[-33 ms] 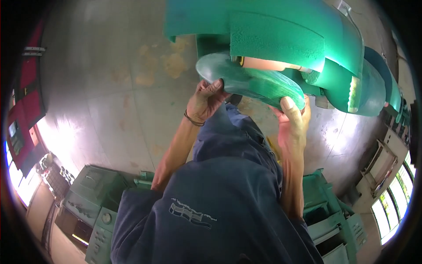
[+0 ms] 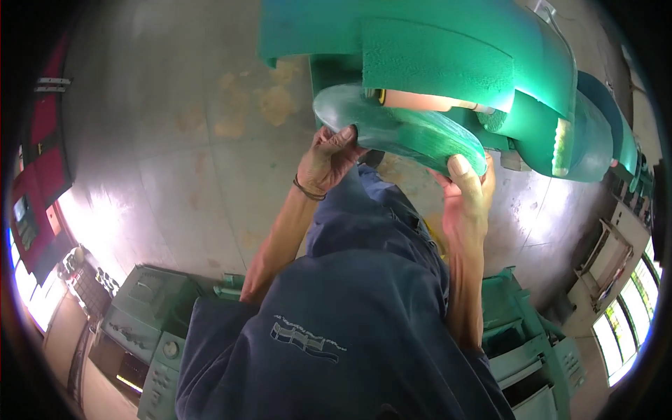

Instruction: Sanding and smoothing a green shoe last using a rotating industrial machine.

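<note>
In the upper middle of the frame, a glossy, grey-green oval plate with a smooth face (image 2: 402, 127) slants down to the right between both hands, just below a green-painted, curved machine hood (image 2: 437, 59) and near a pale orange cylinder (image 2: 414, 100). The left hand (image 2: 332, 157) pinches its lower left edge, thumb on top; the right hand (image 2: 467, 185) pinches its right end likewise. Gripping near opposite ends probably steadies the plate and leaves its middle uncovered.
</note>
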The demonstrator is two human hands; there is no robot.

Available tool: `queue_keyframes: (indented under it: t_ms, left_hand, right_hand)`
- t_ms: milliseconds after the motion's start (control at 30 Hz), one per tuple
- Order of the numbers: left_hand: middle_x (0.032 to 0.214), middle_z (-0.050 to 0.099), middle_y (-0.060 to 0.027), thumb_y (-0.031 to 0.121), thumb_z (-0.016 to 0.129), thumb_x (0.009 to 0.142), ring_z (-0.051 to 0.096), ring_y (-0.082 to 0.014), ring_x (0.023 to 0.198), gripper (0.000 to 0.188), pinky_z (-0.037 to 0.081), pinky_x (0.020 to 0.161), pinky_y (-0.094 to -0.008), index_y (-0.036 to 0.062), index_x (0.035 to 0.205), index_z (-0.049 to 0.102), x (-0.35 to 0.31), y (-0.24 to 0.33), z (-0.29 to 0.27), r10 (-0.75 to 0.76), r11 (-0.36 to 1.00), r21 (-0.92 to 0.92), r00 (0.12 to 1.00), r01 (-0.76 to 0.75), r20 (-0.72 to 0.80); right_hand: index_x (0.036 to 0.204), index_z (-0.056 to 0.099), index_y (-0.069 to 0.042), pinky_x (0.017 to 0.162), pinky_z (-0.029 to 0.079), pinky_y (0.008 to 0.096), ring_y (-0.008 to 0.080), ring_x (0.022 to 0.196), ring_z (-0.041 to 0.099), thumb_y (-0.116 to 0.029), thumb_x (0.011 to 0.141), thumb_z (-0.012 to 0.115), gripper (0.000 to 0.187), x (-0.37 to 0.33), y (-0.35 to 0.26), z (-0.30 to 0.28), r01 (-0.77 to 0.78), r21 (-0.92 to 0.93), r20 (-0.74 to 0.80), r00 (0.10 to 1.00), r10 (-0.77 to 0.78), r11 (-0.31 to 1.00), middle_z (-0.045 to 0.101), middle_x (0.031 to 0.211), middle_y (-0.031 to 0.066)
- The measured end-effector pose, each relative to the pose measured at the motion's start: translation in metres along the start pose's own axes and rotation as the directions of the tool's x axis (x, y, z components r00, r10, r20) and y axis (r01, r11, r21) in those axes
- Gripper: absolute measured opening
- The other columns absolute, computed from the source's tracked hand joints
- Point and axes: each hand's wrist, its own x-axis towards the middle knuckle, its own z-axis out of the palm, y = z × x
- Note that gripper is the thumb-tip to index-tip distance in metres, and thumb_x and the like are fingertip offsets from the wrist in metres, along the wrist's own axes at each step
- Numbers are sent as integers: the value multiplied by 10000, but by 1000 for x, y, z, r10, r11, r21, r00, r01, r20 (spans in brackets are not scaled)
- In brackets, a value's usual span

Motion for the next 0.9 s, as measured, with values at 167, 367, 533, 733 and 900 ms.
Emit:
queue_keyframes:
  t_ms: [167,367,533,733,900]
  left_hand:
    - [1278,606,-144,49,606,959,576,-283,1225,365,500,1051,-452,-21,1303,510,6,2,22,-73,997,46,994,70,85]
    - [1281,599,-141,46,604,957,574,-284,1226,399,480,1067,-482,-23,1330,483,1,9,23,-28,979,202,999,32,-22]
    - [1317,574,-155,55,612,952,561,-303,1241,449,467,1078,-492,-19,1362,445,-3,21,4,81,980,185,995,-70,-56]
    - [1350,548,-162,81,606,965,557,-302,1247,459,475,1073,-470,-26,1375,429,9,13,14,7,987,157,999,-14,45]
    - [1293,576,-151,89,606,968,586,-271,1189,447,512,992,-418,-19,1365,433,13,19,32,-86,982,175,995,77,43]
  right_hand:
    - [1331,423,16,1006,486,483,276,1191,583,-265,875,680,594,-26,-10,-7,-32,11,-68,997,32,999,581,1263,152]
    - [1270,442,-1,1023,487,511,291,1161,587,-129,824,707,534,9,7,-12,-88,290,57,996,74,953,570,1221,156]
    - [1302,436,-18,1040,445,539,297,1226,549,-243,841,685,570,33,25,-10,-108,166,259,964,62,980,551,1270,144]
    - [1248,459,-7,1035,392,409,227,1152,534,-259,789,686,571,0,-17,-5,-55,-98,96,993,64,994,559,1197,123]
    - [1218,466,30,1042,366,379,215,1140,516,-300,761,673,601,-36,-34,7,-120,-204,5,992,124,971,548,1150,138]
